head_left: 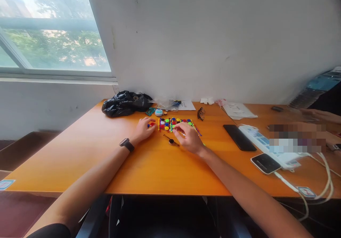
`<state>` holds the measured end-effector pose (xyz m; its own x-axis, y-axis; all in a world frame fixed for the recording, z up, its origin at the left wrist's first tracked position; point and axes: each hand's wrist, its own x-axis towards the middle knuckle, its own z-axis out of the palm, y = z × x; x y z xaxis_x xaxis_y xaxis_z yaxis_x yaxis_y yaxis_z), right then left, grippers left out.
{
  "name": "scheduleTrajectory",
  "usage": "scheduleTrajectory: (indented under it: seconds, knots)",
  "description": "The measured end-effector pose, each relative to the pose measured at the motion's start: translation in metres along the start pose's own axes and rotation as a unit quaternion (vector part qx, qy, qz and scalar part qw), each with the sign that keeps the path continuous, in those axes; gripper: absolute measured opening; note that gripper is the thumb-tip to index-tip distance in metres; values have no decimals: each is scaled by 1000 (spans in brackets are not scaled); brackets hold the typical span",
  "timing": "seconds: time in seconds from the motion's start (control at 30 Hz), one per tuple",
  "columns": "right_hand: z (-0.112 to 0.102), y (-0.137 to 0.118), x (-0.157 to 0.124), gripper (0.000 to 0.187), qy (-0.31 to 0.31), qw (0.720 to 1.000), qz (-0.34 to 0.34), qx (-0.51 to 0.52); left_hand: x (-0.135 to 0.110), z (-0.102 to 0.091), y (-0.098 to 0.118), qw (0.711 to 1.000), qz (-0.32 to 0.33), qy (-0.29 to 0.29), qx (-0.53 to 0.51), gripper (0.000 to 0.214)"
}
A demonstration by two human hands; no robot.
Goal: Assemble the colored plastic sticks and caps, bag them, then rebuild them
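Note:
My left hand [144,128] rests on the table with its fingers apart and slightly curled, beside a few small red and blue round pieces [151,125]. My right hand [188,137] is over the middle of a group of colourful round pieces [166,124]; its thumb and fingertips come together there, and whatever is between them is too small to make out. Thin coloured sticks [197,128] stand out along the group's sides. Just in front lies a small round black-topped piece [171,142] with a thin dark stick by it.
Behind the pieces are a black plastic bag [125,104], a small round tin [158,112], clear plastic wrapping and glasses [201,114]. To the right lie a black phone [239,137], a white power strip [262,142] and a white device [265,163] with cables. Another person's arm reaches in there.

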<state>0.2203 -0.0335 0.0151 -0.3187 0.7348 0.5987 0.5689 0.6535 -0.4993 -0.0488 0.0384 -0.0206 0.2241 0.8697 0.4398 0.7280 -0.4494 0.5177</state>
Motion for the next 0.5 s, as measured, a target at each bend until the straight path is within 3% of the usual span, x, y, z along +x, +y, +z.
scheduleTrajectory:
  seconds: [0.17, 0.5]
  knots:
    - [4, -2, -3, 17, -61, 995, -80, -9, 0, 3, 0, 999, 25, -23, -7, 23]
    - [3, -5, -4, 16, -71, 994, -82, -15, 1, 9, -6, 998, 43, -30, -25, 26]
